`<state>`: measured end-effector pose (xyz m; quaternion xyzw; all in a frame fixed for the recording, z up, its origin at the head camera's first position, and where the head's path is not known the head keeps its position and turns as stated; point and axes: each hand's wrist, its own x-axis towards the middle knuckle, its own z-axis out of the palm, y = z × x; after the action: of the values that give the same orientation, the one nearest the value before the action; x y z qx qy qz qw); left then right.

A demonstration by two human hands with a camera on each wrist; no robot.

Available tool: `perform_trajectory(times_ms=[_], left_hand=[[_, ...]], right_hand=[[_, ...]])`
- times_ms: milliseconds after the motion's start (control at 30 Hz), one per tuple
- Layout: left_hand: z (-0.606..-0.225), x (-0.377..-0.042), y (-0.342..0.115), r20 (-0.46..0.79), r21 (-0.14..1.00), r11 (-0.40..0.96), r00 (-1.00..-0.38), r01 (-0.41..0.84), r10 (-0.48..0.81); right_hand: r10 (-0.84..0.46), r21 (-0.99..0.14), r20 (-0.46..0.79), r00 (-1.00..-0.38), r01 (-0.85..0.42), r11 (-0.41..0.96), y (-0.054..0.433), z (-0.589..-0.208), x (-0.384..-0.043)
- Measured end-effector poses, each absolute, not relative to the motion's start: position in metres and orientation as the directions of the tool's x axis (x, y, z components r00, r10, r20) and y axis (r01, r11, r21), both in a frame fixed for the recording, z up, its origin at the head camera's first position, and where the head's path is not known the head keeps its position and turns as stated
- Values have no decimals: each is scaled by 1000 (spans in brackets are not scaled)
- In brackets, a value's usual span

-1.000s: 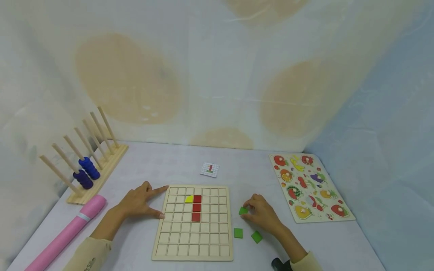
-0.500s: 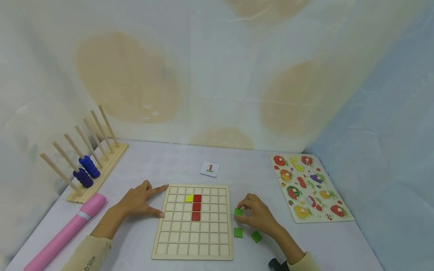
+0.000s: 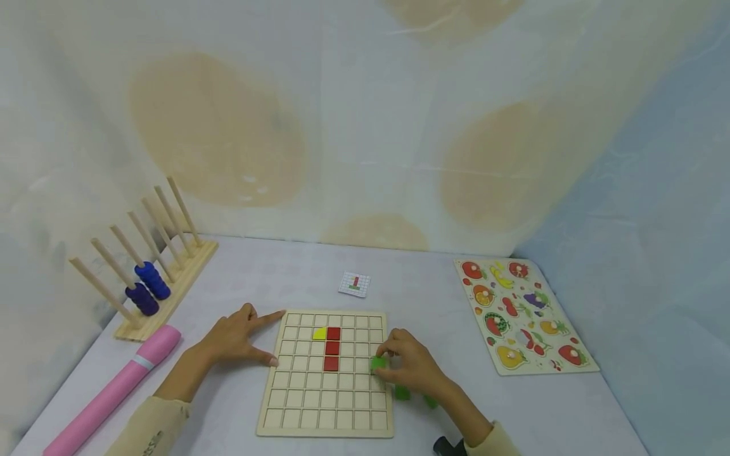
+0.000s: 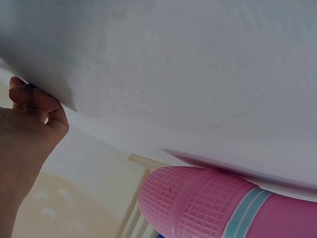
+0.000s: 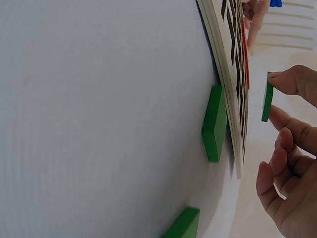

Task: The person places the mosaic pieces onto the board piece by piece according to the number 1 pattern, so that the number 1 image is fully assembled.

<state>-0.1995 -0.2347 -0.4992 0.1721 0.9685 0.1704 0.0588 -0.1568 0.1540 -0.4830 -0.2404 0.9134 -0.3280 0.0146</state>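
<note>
My right hand (image 3: 415, 364) pinches a green square tile (image 3: 377, 365) between thumb and fingertip, over the right edge of a wooden grid board (image 3: 319, 418). In the right wrist view this tile (image 5: 267, 101) hangs above the board's level, held by its ends. Three red square tiles (image 3: 332, 348) make a column on the board, with a yellow tile (image 3: 320, 333), rounded at one corner, left of the top one. My left hand (image 3: 236, 339) rests at the board's left edge, index finger and thumb stretched apart. Two more green tiles (image 5: 214, 129) lie beside the board, partly behind my right hand in the head view.
Behind the board lies a small pattern card (image 3: 354, 284). A fruit puzzle board (image 3: 527, 316) is at right. On the left stand a wooden peg rack (image 3: 171, 278) with blue and purple beads and a pink cylinder (image 3: 114, 392) with a light band. Fabric walls surround the table.
My right hand has carried the green tile leftward, from beside the board to over its right edge. My left hand stays at the board's left edge.
</note>
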Motion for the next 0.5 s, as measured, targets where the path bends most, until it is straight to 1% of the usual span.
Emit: perform_trajectory(times_ms=[167,500], left_hand=[[-499,-199,-235,-49,348,881,-932,321,359],[-501,-201,-236,-48,339,884,-932,324,360]], right_hand=[[-469,-610,102,-877,-428,667,145,-484,-155],[-511,-581,121,-851,-478,659,126,-484,-155]])
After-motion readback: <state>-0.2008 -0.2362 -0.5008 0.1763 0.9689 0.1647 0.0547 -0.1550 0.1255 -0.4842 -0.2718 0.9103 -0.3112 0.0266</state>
